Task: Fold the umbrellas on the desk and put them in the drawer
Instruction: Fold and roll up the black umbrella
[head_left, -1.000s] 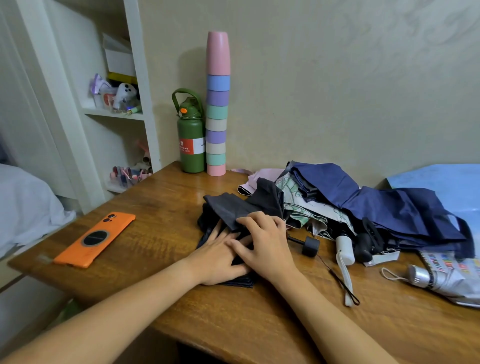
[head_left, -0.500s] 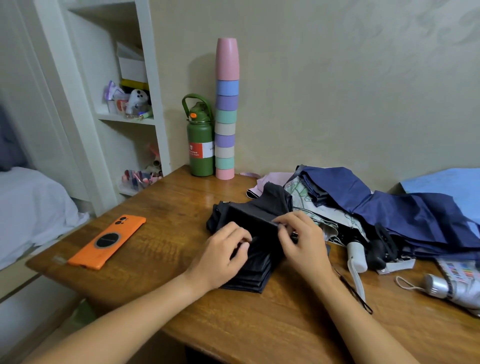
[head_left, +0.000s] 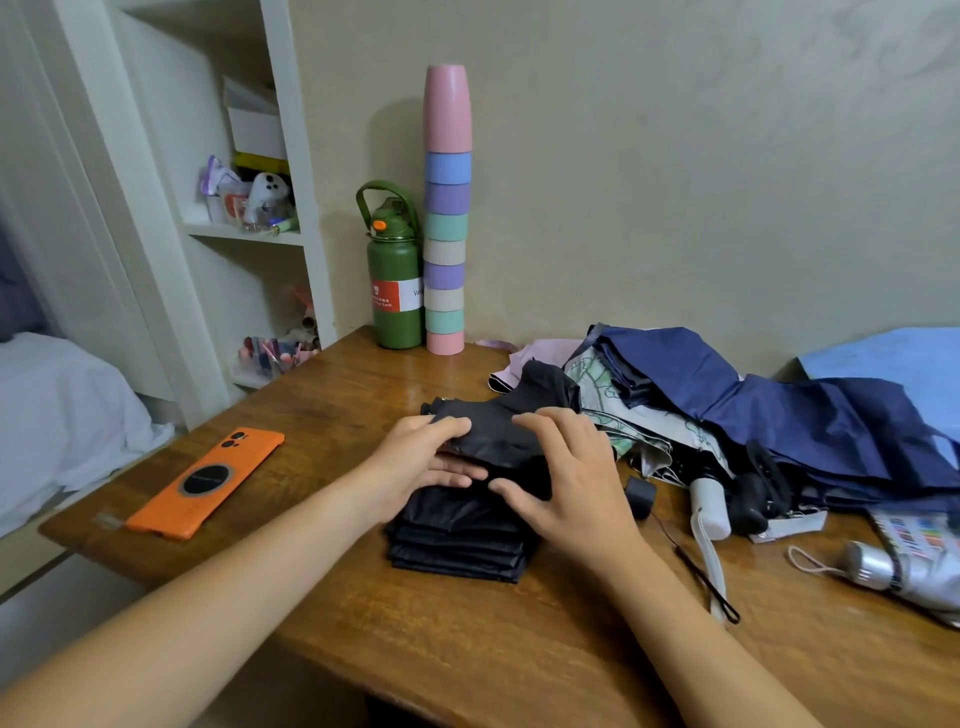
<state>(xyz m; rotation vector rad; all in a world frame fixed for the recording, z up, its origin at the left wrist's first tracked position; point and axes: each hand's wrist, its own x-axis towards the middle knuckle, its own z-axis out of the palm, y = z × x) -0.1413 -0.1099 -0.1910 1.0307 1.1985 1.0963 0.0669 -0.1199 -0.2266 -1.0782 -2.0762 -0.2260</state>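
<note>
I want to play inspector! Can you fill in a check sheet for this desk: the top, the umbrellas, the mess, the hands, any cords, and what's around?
Surface: wooden desk, glossy, bare at the near edge.
Job's things: black umbrella, cloth pleated into a stack, top flap unfolded; navy umbrella and patterned umbrella heaped at right, unfolded; silver umbrella at the right edge. No drawer seen.
Clutter: orange phone, green bottle, cup stack.
Hands: left hand and right hand both grip the black umbrella's top flap.
Cables: nothing seen; only a black strap.
Surroundings: white shelf with small items, bed at left, beige wall.
</note>
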